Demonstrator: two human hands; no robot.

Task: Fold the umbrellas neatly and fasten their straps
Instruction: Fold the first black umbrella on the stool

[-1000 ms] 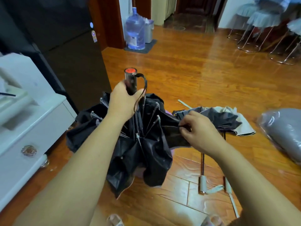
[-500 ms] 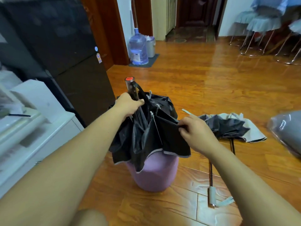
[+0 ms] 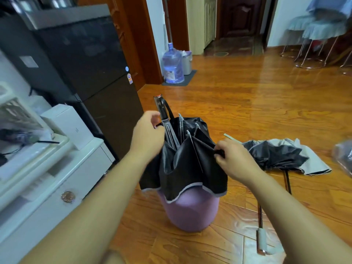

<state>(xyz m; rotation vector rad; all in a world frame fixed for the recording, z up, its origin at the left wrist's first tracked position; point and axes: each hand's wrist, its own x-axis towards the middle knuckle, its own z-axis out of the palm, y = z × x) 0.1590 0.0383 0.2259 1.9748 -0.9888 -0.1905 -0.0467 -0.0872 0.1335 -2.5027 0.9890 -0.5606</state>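
A black-lined umbrella with a purple outside hangs upside down in front of me, its handle with a red cap pointing up. My left hand holds the shaft and ribs just below the handle. My right hand pinches a fold of the black canopy at a rib tip on the right side. A second umbrella, grey and black, lies half-collapsed on the floor to the right, its shaft and pale handle reaching toward me.
A white cabinet with boxes stands at the left, a dark fridge behind it. A water bottle stands by the doorway. Chairs are at the far right, and a grey plastic-wrapped bundle sits at the right edge.
The canopy has gone from spread wide to gathered and hanging down. My left hand slid lower on the shaft below the handle. My right hand keeps pinching the canopy edge.
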